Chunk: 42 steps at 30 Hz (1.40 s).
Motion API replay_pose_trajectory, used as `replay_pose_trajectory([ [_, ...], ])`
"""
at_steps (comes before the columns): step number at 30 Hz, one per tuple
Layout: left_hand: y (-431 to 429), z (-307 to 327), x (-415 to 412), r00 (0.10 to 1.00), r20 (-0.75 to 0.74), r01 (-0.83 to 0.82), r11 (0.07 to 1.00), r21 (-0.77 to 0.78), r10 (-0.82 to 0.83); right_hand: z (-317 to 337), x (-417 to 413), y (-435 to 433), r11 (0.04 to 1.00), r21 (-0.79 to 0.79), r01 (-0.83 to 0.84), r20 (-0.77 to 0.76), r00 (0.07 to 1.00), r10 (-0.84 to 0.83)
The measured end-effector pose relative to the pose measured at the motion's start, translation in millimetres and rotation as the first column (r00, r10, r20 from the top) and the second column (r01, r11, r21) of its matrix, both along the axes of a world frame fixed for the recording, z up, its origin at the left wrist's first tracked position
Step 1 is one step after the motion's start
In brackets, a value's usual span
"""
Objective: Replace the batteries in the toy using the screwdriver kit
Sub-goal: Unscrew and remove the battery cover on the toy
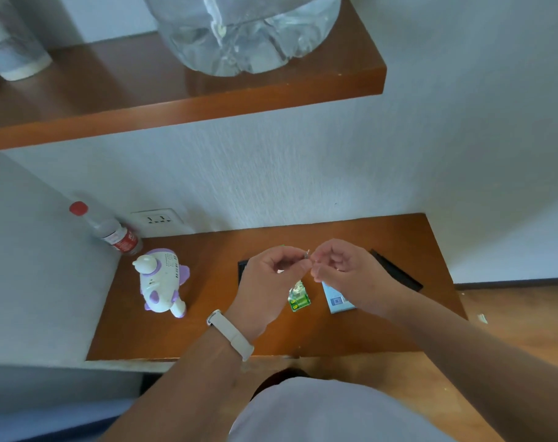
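Observation:
A white and purple toy (pixel 161 283) lies on the left part of the low wooden table (pixel 207 333), a hand's width left of my hands. Above the table's middle my left hand (pixel 268 282) and my right hand (pixel 344 272) meet fingertip to fingertip, both pinching a small metal piece (pixel 307 254), too small to identify. A green battery pack (pixel 299 298) lies on the table under my hands. The black screwdriver kit tray (pixel 241 269) shows behind my left hand, and its black lid (pixel 395 271) lies to the right.
A small bottle with a red cap (pixel 115 232) leans in the back left corner by a wall socket (pixel 158 220). A blue-white box (pixel 336 301) lies under my right wrist. Overhead, a wooden shelf (pixel 188 106) carries a large clear water jug (pixel 249 30).

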<state>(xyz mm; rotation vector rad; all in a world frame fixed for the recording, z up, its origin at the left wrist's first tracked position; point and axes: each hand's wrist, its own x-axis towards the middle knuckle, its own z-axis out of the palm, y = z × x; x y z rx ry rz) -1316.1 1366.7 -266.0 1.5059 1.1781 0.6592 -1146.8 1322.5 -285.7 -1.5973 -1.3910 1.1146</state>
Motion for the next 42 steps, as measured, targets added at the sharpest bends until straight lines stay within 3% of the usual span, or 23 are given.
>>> replay_pose_trajectory([
  [6, 5, -3, -28, 0.975, 0.140, -0.157, 0.981, -0.115, 0.172, -6, -38, 10, 0.983, -0.070, -0.172, 0.001, 0.985, 0.172],
  [13, 34, -11, -76, 0.945, 0.243, -0.172, 0.964, -0.203, 0.220, -4, -93, 37, 0.985, -0.073, -0.156, 0.029, 0.987, 0.159],
  [27, 115, -37, -249, 0.971, 0.147, -0.170, 0.975, -0.140, 0.191, -17, -260, 112, 0.999, -0.044, -0.009, -0.020, 1.000, 0.008],
  [31, 137, -63, -297, 0.984, 0.001, -0.180, 0.982, -0.061, 0.180, -30, -293, 130, 0.984, -0.130, 0.119, -0.092, 0.987, -0.132],
  [35, 149, -87, -322, 0.975, -0.114, -0.209, 0.961, -0.183, 0.191, -42, -307, 138, 0.951, -0.217, 0.221, -0.144, 0.956, -0.255],
  [42, 166, -126, -326, 0.976, -0.128, -0.216, 0.883, -0.416, 0.178, -59, -316, 156, 0.906, -0.324, 0.273, -0.193, 0.918, -0.346],
])
